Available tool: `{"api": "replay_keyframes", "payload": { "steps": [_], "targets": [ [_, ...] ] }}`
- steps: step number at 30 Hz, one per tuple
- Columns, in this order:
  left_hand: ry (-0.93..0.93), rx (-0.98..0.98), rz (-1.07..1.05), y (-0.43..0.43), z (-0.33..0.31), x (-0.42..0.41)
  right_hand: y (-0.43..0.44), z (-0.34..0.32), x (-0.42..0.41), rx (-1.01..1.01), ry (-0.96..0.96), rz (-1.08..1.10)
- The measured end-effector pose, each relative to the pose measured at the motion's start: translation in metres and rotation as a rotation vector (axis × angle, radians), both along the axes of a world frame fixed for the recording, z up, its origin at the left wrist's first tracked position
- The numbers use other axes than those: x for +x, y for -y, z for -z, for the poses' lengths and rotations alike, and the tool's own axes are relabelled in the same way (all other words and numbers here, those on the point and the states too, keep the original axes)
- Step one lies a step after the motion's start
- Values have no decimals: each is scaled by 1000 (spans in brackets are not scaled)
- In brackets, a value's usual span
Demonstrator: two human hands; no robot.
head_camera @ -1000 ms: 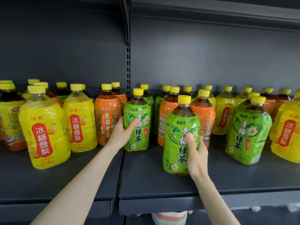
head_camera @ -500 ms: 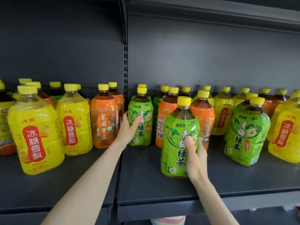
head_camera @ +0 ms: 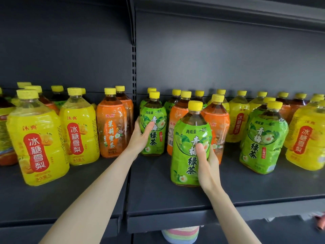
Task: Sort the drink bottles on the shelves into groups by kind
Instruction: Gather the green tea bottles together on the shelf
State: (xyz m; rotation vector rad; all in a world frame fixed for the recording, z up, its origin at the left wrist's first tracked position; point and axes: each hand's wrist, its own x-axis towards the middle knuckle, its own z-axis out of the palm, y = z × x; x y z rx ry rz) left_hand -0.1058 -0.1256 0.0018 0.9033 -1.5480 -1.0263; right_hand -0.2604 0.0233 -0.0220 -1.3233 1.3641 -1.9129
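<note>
Bottles with yellow caps stand mixed on a dark shelf (head_camera: 175,196). My left hand (head_camera: 140,136) grips a green-label tea bottle (head_camera: 154,131) standing in the middle of the row, just right of the upright post. My right hand (head_camera: 207,166) holds a second green-label tea bottle (head_camera: 188,148) nearer the front edge. A third green bottle (head_camera: 262,141) stands to the right. Orange-label bottles (head_camera: 112,127) and yellow-label bottles (head_camera: 37,143) stand on the left; more of both sit behind and to the right.
A slotted upright post (head_camera: 134,67) divides the two shelf sections. The shelf above (head_camera: 228,16) overhangs the bottles. Bare shelf surface lies in front of the row. Something pastel striped (head_camera: 181,234) shows below the shelf's front edge.
My left hand has pushed its green bottle back and rightward, in line with the row. The right hand's bottle has stayed near the front, held the same way.
</note>
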Motion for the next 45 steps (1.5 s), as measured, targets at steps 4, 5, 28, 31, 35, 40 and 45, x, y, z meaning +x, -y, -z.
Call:
{"api": "replay_keyframes", "payload": {
  "steps": [4,5,28,31,35,40,45],
  "targets": [
    [64,47,-40,-13,1,11,-1,-2,1,41,-42,-40],
    [70,37,-65,-19,0,13,-1,-2,2,56,-65,-50],
    [-84,-156,76,-70,-8,11,38,3,31,187,-582,-170],
    [-96,-170,61,-66,-6,10,39,2,31,198,-659,-129],
    [-99,-203,32,-61,-4,8,41,0,29,206,-717,-102],
    [-77,-243,-8,-55,-3,8,39,-1,31,214,-781,-45],
    [11,-243,-4,-56,-5,13,31,-5,33,280,-834,16]
  ]
}}
